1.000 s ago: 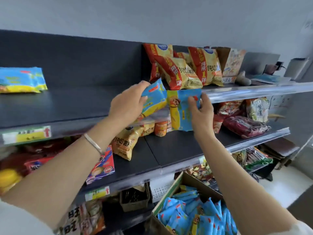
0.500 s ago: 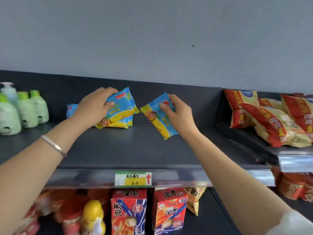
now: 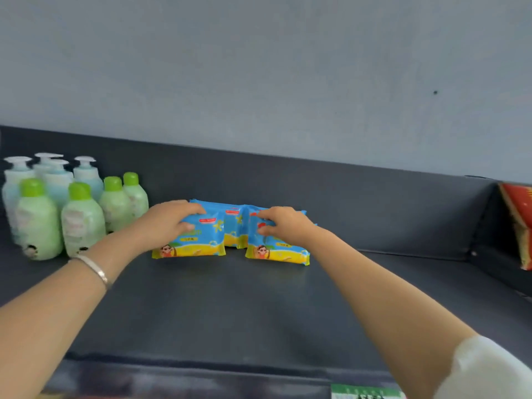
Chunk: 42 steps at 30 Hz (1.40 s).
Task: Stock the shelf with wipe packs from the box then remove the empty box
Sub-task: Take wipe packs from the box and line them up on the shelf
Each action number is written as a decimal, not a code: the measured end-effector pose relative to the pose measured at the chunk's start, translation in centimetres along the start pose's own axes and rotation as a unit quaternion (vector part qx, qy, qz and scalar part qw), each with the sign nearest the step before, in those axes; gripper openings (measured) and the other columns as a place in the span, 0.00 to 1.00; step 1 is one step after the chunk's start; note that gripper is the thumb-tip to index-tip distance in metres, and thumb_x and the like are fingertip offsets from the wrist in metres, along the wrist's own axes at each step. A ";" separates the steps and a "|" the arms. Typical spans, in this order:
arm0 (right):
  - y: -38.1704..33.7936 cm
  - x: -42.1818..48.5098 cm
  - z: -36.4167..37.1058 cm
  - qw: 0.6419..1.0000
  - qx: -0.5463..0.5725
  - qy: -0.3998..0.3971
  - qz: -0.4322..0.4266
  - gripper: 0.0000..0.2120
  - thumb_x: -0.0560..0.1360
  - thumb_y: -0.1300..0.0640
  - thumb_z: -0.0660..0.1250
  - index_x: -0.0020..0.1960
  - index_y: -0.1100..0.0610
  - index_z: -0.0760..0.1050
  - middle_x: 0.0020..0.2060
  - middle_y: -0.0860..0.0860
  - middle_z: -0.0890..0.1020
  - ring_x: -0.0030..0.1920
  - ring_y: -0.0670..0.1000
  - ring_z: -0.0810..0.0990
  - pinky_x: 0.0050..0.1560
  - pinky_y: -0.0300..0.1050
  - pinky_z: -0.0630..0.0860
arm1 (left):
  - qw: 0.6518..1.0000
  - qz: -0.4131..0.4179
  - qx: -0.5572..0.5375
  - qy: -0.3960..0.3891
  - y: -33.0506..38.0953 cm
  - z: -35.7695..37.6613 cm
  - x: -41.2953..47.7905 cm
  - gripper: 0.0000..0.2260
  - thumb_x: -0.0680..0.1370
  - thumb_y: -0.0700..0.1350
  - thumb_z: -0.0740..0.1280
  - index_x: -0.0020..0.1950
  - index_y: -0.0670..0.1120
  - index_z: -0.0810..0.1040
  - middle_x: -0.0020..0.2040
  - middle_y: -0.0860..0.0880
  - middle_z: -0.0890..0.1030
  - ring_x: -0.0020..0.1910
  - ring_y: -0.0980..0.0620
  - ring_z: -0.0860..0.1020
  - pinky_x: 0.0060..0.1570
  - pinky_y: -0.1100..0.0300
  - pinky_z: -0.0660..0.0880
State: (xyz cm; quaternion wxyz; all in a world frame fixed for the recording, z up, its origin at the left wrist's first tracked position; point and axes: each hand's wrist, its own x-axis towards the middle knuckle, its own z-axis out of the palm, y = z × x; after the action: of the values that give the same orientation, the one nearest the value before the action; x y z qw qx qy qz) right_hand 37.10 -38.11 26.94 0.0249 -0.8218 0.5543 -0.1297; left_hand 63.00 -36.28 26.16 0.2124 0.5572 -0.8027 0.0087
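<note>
Blue and yellow wipe packs lie on the dark top shelf [image 3: 230,306] near its back wall. My left hand [image 3: 167,223] grips the left wipe pack [image 3: 198,240] by its upper edge, thumb on the front. My right hand [image 3: 283,226] grips the right wipe pack [image 3: 280,251] the same way. Both packs rest on the shelf, side by side. Between and behind them sits another wipe pack [image 3: 234,223], partly hidden. The box is out of view.
Several green-capped lotion bottles [image 3: 80,220] and white pump bottles [image 3: 54,174] stand at the shelf's left. A red and yellow snack bag [image 3: 521,223] shows at the right edge. A price label [image 3: 365,393] sits on the shelf's front rail.
Both hands carried a pack each from the lower right up to the top shelf and set them down in front of the earlier pack. The view swung left; the box dropped out of sight.
</note>
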 end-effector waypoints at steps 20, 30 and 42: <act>0.7 2.3 3.0 0.981 -0.091 0.172 0.010 0.21 0.76 0.46 0.65 0.65 0.50 0.66 0.62 0.50 0.70 0.62 0.54 0.68 0.61 0.49 0.65 | 0.982 0.043 0.161 0.093 2.6 4.5 5.9 0.26 0.76 0.54 0.65 0.71 0.57 0.58 0.65 0.52 0.64 0.64 0.51 0.64 0.63 0.53 0.61; 2.5 -3.5 -0.5 0.978 -0.089 0.185 0.038 0.21 0.76 0.47 0.65 0.66 0.51 0.67 0.62 0.51 0.71 0.62 0.55 0.68 0.61 0.51 0.67 | 0.986 0.089 0.102 0.094 7.5 3.4 4.5 0.18 0.78 0.52 0.63 0.67 0.55 0.66 0.64 0.53 0.67 0.64 0.49 0.64 0.62 0.53 0.60; 11.0 -21.4 -4.9 0.958 -0.135 0.234 0.090 0.18 0.77 0.47 0.63 0.64 0.53 0.71 0.58 0.52 0.74 0.57 0.55 0.71 0.54 0.48 0.69 | 0.965 0.236 0.040 0.105 26.3 5.5 1.1 0.11 0.78 0.51 0.61 0.60 0.53 0.73 0.54 0.53 0.76 0.55 0.50 0.71 0.55 0.53 0.65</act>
State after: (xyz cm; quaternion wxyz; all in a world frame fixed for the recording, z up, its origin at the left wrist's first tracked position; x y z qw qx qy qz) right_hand 18.41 -22.21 25.71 -0.2055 -0.7106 0.6289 -0.2394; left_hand 37.21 -28.70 27.43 0.2647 0.3561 -0.8836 0.1493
